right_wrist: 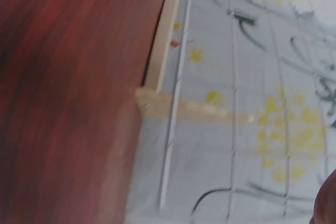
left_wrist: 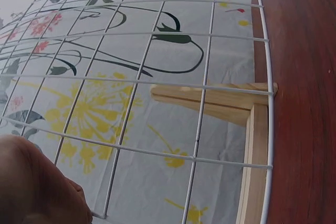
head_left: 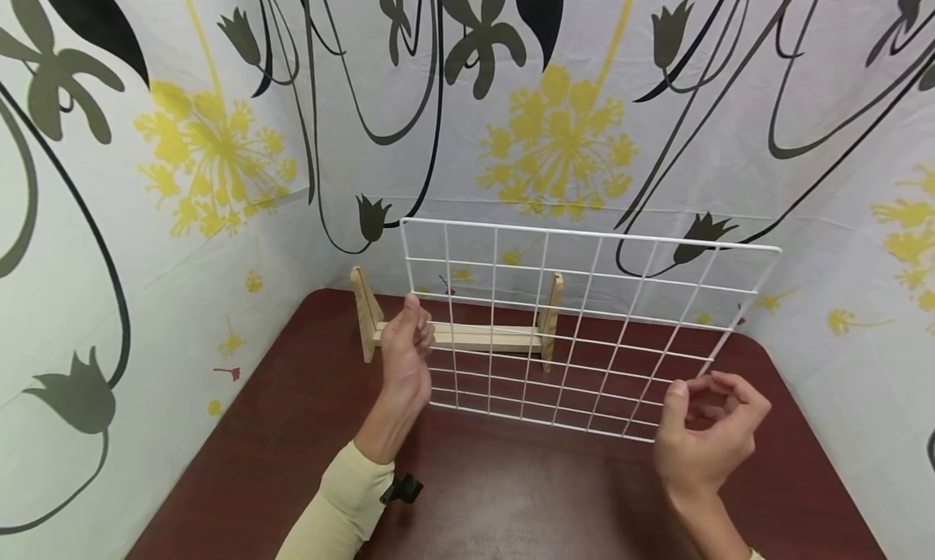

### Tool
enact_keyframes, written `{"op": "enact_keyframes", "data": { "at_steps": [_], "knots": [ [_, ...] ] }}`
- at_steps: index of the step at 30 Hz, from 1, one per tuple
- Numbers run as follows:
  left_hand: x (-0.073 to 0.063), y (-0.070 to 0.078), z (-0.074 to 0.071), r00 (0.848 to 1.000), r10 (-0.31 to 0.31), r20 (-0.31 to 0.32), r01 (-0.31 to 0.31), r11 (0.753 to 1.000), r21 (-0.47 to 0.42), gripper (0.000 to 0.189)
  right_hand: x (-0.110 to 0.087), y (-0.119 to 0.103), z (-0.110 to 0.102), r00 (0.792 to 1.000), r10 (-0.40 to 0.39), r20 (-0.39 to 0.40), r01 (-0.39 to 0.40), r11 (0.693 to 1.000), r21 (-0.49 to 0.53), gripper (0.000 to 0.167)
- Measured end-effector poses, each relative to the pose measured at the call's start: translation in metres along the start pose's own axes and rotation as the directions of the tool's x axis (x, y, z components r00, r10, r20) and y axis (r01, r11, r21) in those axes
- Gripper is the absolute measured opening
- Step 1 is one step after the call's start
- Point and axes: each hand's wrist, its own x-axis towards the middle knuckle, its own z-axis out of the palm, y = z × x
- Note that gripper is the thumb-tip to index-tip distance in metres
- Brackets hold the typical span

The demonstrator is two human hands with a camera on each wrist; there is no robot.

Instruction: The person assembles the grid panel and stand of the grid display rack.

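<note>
A white wire grid panel (head_left: 583, 309) is held up at a tilt above the table. My left hand (head_left: 405, 357) grips its left edge, thumb pointing up and fingers curled round the wire. At the right edge, my right hand (head_left: 704, 438) pinches the wire between thumb and bent fingers. Behind the panel stands a light wooden rack (head_left: 475, 338) with two upright end pieces and a crossbar, seen through the wires. The left wrist view shows part of the left hand (left_wrist: 39, 187) at the lower left. The right wrist view is blurred, with little of the right hand (right_wrist: 326, 203) showing.
The dark red-brown tabletop (head_left: 497, 495) has rounded back corners. A white cloth (head_left: 409, 170) printed with yellow and grey flowers hangs behind it and at both sides. A small black device (head_left: 402, 488) sits at the left sleeve's cuff.
</note>
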Motion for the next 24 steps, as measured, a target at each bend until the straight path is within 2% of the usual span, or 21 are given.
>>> {"op": "enact_keyframes", "data": {
  "at_steps": [3, 5, 8, 11, 14, 17, 20, 24],
  "knots": [
    [-0.002, 0.001, 0.001, 1.000, 0.000, -0.012, 0.000, 1.000, -0.007, 0.055, -0.008, -0.014, 0.012, 0.992, -0.121, -0.047, 0.125, 0.987, 0.101, 0.036],
    [-0.003, 0.001, 0.002, 1.000, 0.000, -0.015, 0.000, 1.000, -0.015, 0.055, -0.014, -0.020, 0.021, 0.970, -0.239, -0.048, 0.243, 0.963, 0.116, 0.035],
    [-0.004, 0.001, 0.003, 1.000, 0.004, -0.015, -0.004, 1.000, -0.023, 0.054, -0.022, -0.029, 0.034, 0.913, -0.409, -0.005, 0.407, 0.908, 0.100, 0.037],
    [-0.005, 0.001, 0.004, 1.000, -0.003, -0.014, 0.003, 1.000, -0.029, 0.053, -0.031, -0.040, 0.044, 0.861, -0.500, 0.093, 0.491, 0.864, 0.109, 0.036],
    [-0.007, 0.000, 0.006, 1.000, -0.015, -0.007, 0.015, 0.999, -0.038, 0.052, -0.038, -0.052, 0.053, 0.823, -0.535, 0.190, 0.522, 0.845, 0.118, 0.035],
    [-0.009, -0.001, 0.007, 1.000, -0.016, -0.001, 0.016, 0.999, -0.044, 0.051, -0.041, -0.060, 0.064, 0.800, -0.548, 0.243, 0.543, 0.834, 0.092, 0.034],
    [-0.009, -0.002, 0.008, 1.000, -0.007, 0.007, 0.008, 0.999, -0.040, 0.050, -0.040, -0.061, 0.073, 0.794, -0.544, 0.272, 0.550, 0.833, 0.059, 0.036],
    [-0.010, -0.002, 0.008, 1.000, 0.000, 0.018, 0.001, 0.999, -0.037, 0.050, -0.039, -0.057, 0.084, 0.804, -0.498, 0.326, 0.523, 0.852, 0.011, 0.041]
  ]
}}
